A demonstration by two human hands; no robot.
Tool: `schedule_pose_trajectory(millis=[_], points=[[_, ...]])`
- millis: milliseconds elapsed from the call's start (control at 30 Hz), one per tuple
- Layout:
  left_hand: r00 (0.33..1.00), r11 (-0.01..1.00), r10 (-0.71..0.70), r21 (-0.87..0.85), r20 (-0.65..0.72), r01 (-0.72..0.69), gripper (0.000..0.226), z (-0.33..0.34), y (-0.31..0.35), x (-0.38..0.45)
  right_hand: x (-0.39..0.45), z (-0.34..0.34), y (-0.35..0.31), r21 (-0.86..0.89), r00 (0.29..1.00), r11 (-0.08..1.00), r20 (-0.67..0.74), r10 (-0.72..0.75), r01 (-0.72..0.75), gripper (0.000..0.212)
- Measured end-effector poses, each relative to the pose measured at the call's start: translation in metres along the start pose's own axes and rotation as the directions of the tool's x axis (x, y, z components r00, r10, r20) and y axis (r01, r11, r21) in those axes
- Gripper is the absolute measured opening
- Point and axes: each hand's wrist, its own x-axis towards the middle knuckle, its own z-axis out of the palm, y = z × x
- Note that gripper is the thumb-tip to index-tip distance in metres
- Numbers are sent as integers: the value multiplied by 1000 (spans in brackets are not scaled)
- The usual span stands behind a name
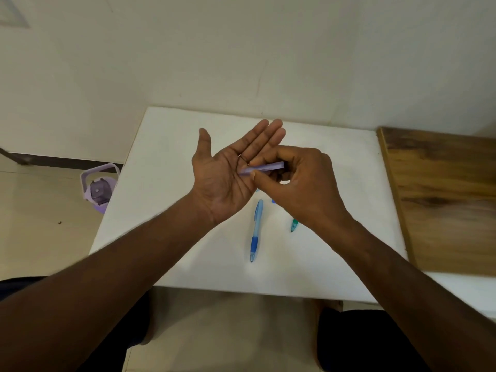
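Pen barrel (264, 167): translucent lilac plastic, smooth, faint gloss.
Blue pen (256, 232): translucent pale-blue plastic; darker blue grip sleeve, rubbery look, matt.
Green pen (294, 225): translucent green plastic, mostly hidden.
Table top (188, 237): white, smooth, matt.
Board (442, 200): brown wood grain, slight sheen.
Bottle (99, 189): lilac plastic, smooth.
Wall (241, 49): pale paint, matt.

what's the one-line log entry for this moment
left hand: open, palm up | right hand: pinches purple pen barrel, end at left palm | blue pen: lying on white table
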Motion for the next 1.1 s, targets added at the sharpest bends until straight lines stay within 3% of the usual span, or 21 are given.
schedule_pose_trajectory(millis=[167, 300, 700, 1100], points=[[999, 999, 47, -14, 19, -47, 105, -3, -4, 1, 1, -2, 6, 15, 1000, 1000, 8, 11, -11, 31], [998, 998, 59, -29, 21, -58, 106, -3, -3, 2, 2, -3, 8, 71, 1000, 998, -15, 4, -3, 17], [997, 995, 77, 69, -17, -76, 105, -5, 3, 2, 3, -2, 11, 414, 984, 897, -20, 178, -154, 8], [995, 965, 68, 256, -75, -47, 95, 0, 6, 1, 1, 5, 8, 432, 991, 894, -13, 136, -117, 16]])
